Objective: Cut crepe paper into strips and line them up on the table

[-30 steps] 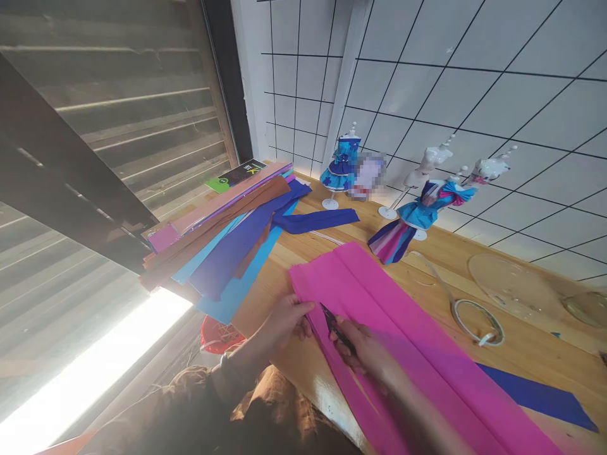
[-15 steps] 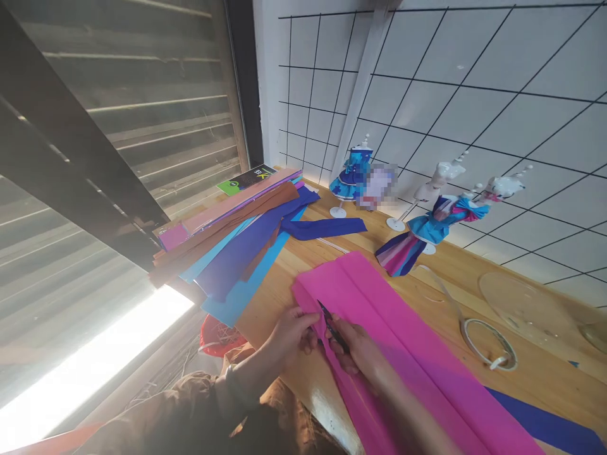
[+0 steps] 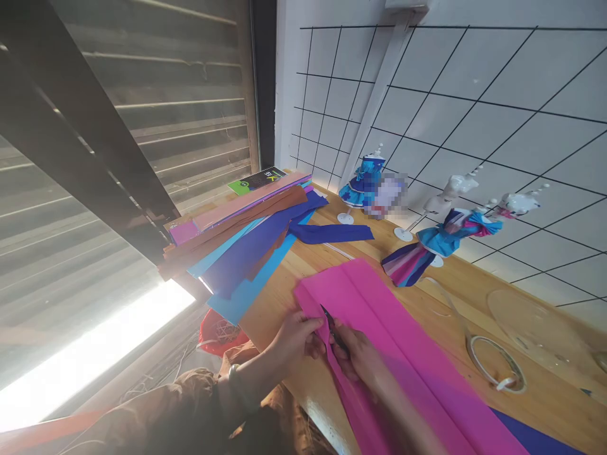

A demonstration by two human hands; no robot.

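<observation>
A long folded sheet of bright pink crepe-like paper (image 3: 379,328) lies slantwise across the wooden table. My left hand (image 3: 300,332) pinches its near left edge between thumb and fingers. Small black-handled scissors (image 3: 337,338) are gripped in my right hand (image 3: 355,351), their dark blades pointing up and left over the pink sheet, close to my left fingertips. The edge between my hands is lifted a little and creased. Whether the blades are parted I cannot tell. Part of the sheet is hidden under my right forearm.
Brown, blue and light-blue sheets (image 3: 251,246) are stacked at the back left. Mini dress forms, one in a blue dress (image 3: 365,180), another in a striped gown (image 3: 434,243), stand along the wall. A tape roll (image 3: 496,363) lies right. Below the table's edge sits a red basket (image 3: 218,332).
The whole view has shifted, so the table items appear slightly lower and further right. My hands keep nearly the same hold on the pink sheet and scissors.
</observation>
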